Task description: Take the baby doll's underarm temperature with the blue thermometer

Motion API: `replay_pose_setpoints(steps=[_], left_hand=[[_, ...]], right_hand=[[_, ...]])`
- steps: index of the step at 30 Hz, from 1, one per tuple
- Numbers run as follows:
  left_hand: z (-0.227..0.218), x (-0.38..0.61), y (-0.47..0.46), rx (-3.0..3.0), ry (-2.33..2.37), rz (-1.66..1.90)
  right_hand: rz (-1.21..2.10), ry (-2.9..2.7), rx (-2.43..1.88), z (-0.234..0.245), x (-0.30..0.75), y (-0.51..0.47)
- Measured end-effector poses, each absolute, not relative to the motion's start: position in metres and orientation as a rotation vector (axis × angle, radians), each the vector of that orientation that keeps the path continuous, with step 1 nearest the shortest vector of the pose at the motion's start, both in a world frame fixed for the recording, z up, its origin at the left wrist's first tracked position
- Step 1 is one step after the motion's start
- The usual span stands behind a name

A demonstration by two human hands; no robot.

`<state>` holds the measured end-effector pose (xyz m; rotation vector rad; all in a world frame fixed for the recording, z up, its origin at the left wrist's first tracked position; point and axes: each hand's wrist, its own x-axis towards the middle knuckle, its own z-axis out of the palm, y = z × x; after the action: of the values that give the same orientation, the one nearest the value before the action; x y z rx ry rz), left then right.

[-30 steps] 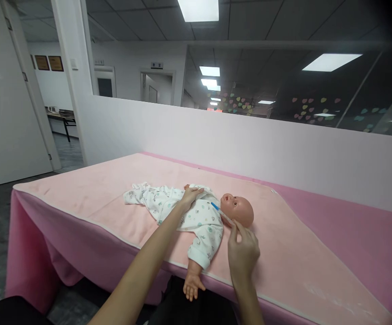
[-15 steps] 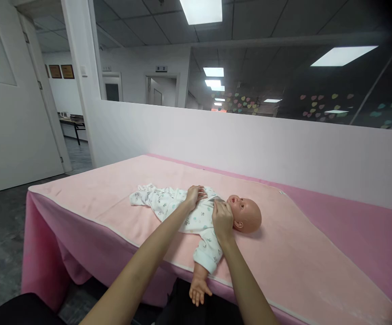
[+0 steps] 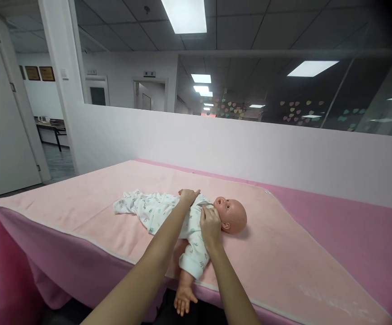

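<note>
A baby doll [image 3: 233, 215] lies on its back with its head to the right, dressed in a white printed romper [image 3: 162, 212]. My right hand [image 3: 211, 223] is closed on the romper's collar, just below the doll's chin. Across the chest reaches my left hand [image 3: 189, 196], closed around the doll's far arm, its thumb pointing right and its other fingers mostly hidden. A bit of the doll's far hand [image 3: 180, 192] shows beside it. The doll's near arm [image 3: 185, 289] sticks out toward me over the front edge, palm up.
A pale pink mat [image 3: 283, 253] covers the table over a darker pink cloth [image 3: 361, 225]. Behind it stands a white half wall [image 3: 236, 140] with a window above. At left is a doorway with an open door [image 3: 6, 126].
My view has turned to the right, so everything sits further left. My left hand's fingers have gone over the far side, and the doll's far hand now shows beside it.
</note>
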<state>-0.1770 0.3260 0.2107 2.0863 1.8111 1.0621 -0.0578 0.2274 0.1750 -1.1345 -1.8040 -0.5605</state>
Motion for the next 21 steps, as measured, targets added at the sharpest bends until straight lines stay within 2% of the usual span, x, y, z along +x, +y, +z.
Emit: replay_pose_setpoints(steps=[6, 11, 17, 21], left_hand=[[0.209, -0.184, 0.331, 2.346, 2.011, 0.717], [0.211, -0.181, 0.341, 2.546, 2.09, 0.604], [0.216, -0.187, 0.336, 2.691, 2.138, 0.77], [0.218, -0.19, 0.317, 2.708, 2.157, 1.114]], right_hand=[[-0.489, -1.73, -1.085, 0.173, -0.06, 0.231], [-0.375, -1.678, -1.078, 0.175, -0.062, 0.231], [-0.333, -1.633, -1.102, 0.178, -0.067, 0.23], [-0.385, -1.643, -1.127, 0.176, -0.07, 0.231]])
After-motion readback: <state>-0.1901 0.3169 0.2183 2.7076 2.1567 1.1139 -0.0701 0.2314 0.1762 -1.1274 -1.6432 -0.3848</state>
